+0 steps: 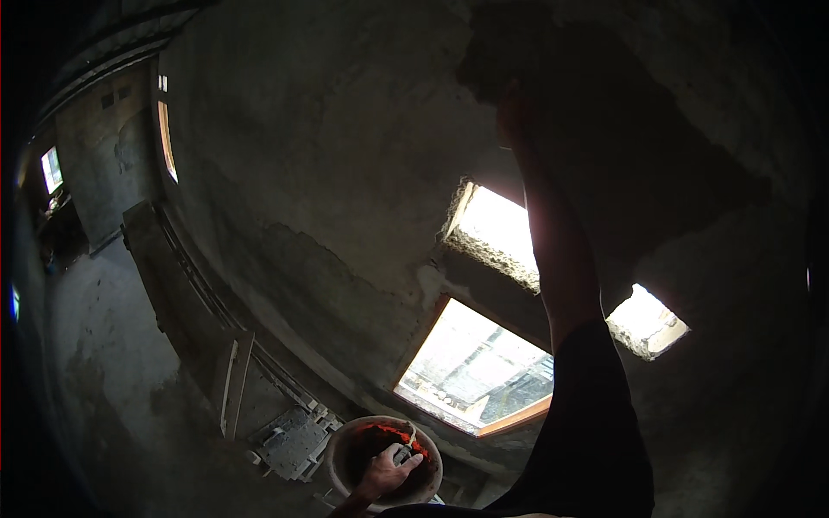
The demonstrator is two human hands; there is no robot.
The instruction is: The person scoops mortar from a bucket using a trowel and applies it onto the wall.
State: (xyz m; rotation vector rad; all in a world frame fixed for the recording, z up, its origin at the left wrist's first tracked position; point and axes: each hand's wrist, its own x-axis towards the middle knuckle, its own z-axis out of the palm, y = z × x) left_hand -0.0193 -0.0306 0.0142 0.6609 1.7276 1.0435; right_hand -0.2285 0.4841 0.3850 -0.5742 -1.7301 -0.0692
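Observation:
At the bottom, my left hand (391, 471) reaches over a round, pale-rimmed bucket (338, 462). Its fingers are closed around the grip of a small tool (412, 439) whose kind I cannot make out. Inside the bucket, red-orange shows along the far wall above dark contents. My right arm stretches up across the view, with my right hand (511, 112) against the wall at the lower left edge of a dark, damp-looking patch (622, 129). Deep shadow hides the fingers there and anything they may hold.
Rough-edged openings (496, 229) (648, 321) break the grey wall, above and beside a wood-framed window (479, 367). Long boards (181, 293) run along the wall's foot at left. A splattered grey platform (294, 440) stands beside the bucket. A doorway (65, 224) lies far left.

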